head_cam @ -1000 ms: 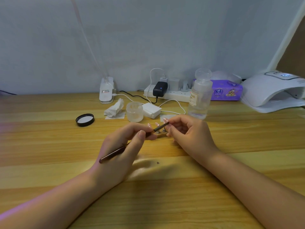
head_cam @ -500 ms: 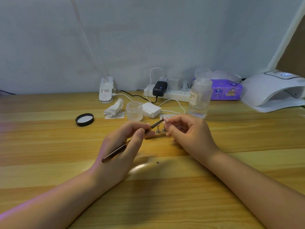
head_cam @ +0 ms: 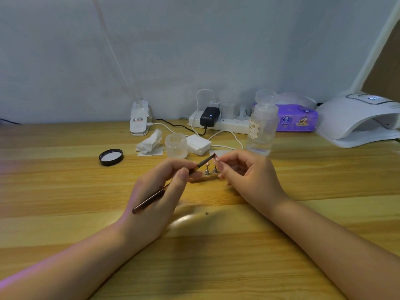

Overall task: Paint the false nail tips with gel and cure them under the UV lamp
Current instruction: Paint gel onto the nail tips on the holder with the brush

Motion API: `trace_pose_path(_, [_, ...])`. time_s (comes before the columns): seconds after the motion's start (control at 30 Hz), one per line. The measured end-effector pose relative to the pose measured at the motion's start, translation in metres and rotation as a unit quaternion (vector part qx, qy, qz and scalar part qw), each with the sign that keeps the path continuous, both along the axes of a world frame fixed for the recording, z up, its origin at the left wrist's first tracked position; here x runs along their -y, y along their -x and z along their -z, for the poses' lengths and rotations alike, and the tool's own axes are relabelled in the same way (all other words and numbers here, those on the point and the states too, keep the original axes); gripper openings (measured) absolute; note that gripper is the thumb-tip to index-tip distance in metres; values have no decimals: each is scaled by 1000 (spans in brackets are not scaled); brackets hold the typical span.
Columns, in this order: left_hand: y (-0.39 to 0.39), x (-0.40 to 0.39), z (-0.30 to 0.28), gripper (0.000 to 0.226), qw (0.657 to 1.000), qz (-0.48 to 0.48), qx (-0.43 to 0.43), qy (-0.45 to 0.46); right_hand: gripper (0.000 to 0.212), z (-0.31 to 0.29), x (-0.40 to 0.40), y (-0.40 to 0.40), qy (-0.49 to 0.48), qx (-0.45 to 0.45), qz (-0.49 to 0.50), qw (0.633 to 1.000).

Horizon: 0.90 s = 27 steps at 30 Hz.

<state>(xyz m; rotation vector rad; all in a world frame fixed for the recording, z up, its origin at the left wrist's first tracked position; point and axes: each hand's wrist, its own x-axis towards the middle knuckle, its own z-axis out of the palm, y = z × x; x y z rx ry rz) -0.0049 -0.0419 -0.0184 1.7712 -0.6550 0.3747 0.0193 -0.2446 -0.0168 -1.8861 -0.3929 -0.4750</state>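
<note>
UV lamp (head_cam: 355, 118): far right of both hands, beyond right hand, mouth facing inward; nearer right arm. Right hand (head_cam: 249, 176): fingers curled, pinching what seems a nail tip (head_cam: 217, 160) on its stand; tip too small to confirm. Left hand (head_cam: 160, 191): gripping brush (head_cam: 171, 187) pen-style. Brush long axis: runs from lower left up to right, bristle end meeting pinched tip between hands. Two small stands (head_cam: 211, 170): just beyond fingertips, between hands. Judgement: painting under way; curing calls for carry rightward.
</note>
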Motion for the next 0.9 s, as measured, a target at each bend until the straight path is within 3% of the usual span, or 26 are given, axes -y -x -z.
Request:
trace_pose_path(0.3, [0, 2, 0, 23, 998, -14, 27, -55, 10, -2, -1, 2, 8, 4, 13, 1000])
trace_pose_path(0.73, [1, -1, -1, 21, 998, -20, 31, -48, 5, 0, -1, 0, 23, 19, 45, 999])
trace_pose_path(0.9, [1, -1, 1, 24, 999, -3, 13, -42, 11, 0, 1, -1, 28, 25, 47, 998])
